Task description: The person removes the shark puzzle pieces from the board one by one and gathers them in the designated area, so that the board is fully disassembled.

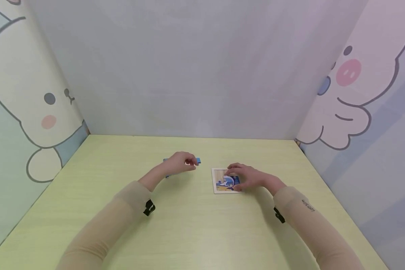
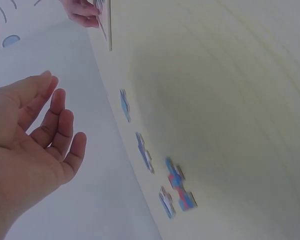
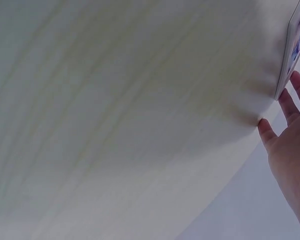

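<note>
The right hand [image 1: 248, 178] lay with straight fingers on the puzzle tray [image 1: 220, 181], which held a partly filled picture. The left hand [image 1: 180, 163], fingers relaxed and holding nothing, hovered over loose blue pieces [image 2: 177, 187] on the surface [image 1: 189, 232], left of the tray.

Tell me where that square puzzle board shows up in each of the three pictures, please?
Head view: the puzzle board lies right of centre on the green table, under the right hand.
Left wrist view: the board shows edge-on at the top left.
Right wrist view: only its edge shows, at the upper right.
Shared landmark: the right hand's fingers on the board, seen in all three views.
</note>
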